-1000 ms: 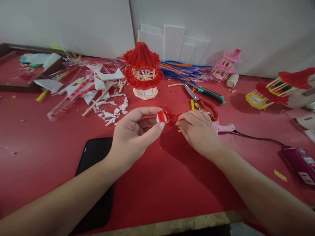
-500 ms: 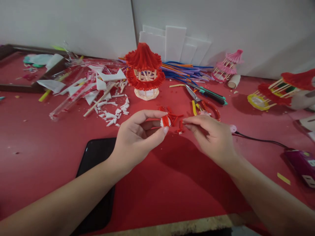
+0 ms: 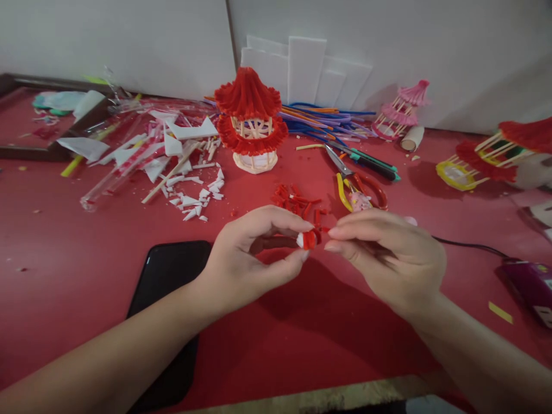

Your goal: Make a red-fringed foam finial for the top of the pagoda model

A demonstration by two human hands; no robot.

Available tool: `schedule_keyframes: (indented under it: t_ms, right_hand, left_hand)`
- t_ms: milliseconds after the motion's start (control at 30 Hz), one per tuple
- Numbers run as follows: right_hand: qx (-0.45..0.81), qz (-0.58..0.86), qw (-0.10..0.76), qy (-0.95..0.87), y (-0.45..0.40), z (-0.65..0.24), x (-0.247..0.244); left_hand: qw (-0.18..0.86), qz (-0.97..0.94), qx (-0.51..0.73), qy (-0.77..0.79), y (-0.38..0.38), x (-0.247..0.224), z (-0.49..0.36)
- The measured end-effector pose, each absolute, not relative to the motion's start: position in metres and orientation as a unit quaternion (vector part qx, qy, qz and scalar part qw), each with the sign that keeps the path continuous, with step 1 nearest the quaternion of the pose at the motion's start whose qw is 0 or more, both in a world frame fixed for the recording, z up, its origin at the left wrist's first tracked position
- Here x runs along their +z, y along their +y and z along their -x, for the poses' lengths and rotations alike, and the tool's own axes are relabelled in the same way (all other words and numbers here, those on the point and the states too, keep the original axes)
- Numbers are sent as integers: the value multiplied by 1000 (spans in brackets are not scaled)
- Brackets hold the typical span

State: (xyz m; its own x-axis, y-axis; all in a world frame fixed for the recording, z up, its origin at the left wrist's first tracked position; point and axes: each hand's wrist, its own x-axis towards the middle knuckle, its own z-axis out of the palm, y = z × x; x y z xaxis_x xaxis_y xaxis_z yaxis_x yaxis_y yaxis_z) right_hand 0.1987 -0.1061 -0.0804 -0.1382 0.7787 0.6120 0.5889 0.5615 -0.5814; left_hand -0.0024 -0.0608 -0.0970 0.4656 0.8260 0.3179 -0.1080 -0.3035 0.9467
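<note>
- The left hand (image 3: 237,264) pinches a small white-and-red piece (image 3: 308,239) between thumb and finger. The piece is in front of the person, up by the fingertips.
- The right hand (image 3: 392,253) is just beside it. Its finger and thumb are close together and seem to pinch a tiny red bit (image 3: 325,230).
- The step looks like putting red bits on the white piece. The next move calls for a steady left hand and a gentle, careful right one.
- Just past both hands are more red bits (image 3: 293,198).
- Past the right hand, scissors (image 3: 345,168) and a pink thing (image 3: 360,200) crowd the surface (image 3: 345,356).
- A black phone (image 3: 168,276) is partly under the left arm.
- Farther out stands a red-roofed tower (image 3: 250,95).
</note>
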Motion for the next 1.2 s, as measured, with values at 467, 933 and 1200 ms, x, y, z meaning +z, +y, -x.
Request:
schedule_keyframes:
  t_ms: [467, 933, 1200]
  right_hand:
    - [99, 500, 470, -720, -103, -201, -86]
    - [146, 478, 446, -742, -98, -202, -89]
    - [108, 486, 387, -776, -93, -207, -86]
  left_hand:
    - [552, -666, 442, 238, -61, -92, 4]
    - [617, -624, 425, 223, -59, -90, 4]
    - [607, -632, 425, 228, -59, -90, 5]
